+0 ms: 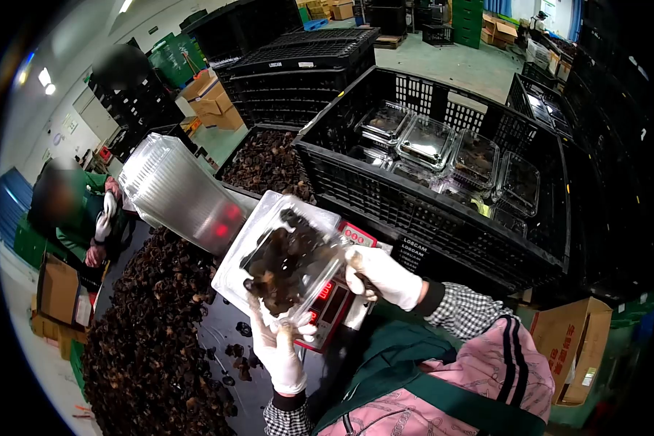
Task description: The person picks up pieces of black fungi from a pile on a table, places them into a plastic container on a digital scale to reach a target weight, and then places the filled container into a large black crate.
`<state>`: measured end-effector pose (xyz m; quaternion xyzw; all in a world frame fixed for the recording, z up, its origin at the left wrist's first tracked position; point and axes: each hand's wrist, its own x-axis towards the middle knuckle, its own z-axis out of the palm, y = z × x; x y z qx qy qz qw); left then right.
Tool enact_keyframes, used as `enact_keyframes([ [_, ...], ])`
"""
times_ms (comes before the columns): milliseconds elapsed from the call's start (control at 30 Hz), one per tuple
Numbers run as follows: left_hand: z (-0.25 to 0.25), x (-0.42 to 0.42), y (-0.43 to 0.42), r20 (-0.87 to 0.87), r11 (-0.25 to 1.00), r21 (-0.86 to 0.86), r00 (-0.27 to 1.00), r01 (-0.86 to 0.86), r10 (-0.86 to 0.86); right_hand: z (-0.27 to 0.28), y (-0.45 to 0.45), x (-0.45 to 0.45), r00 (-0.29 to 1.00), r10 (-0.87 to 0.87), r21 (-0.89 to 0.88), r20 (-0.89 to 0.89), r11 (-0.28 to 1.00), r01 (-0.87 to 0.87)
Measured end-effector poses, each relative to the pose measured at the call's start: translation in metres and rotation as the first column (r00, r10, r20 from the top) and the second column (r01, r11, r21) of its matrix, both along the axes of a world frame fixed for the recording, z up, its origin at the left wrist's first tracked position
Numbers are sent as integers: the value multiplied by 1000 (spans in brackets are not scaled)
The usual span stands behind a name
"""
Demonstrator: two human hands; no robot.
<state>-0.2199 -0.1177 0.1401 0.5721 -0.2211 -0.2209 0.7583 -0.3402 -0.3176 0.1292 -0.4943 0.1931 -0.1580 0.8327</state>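
A clear plastic clamshell box [287, 261] with dark, curled wood ear mushrooms inside is tilted in front of me, above a red-framed digital scale [332, 309]. My left hand [280, 356], in a white glove, grips its near edge with the fingers against the plastic. At the box's right edge, my gloved right hand [386, 277] is closed with curled fingers; its fingertips are partly hidden. The box covers much of the scale, whose red digits show at its side. A tall stack of nested clear plastic boxes [178, 189] leans beyond my left hand.
Loose dried mushrooms [156, 334] cover the dark table on the left. A black crate [443, 211] at the right holds several filled boxes. Behind the scale lies a bin of mushrooms [269, 161]. Another person [80, 211] sits at the far left; a cardboard carton [570, 349] stands at right.
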Motion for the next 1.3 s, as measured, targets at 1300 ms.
enact_keyframes([
  [1300,-114,65,200,151,565,283,618,-775,771,118,-279,106,978,-204,-982,48,170,84],
])
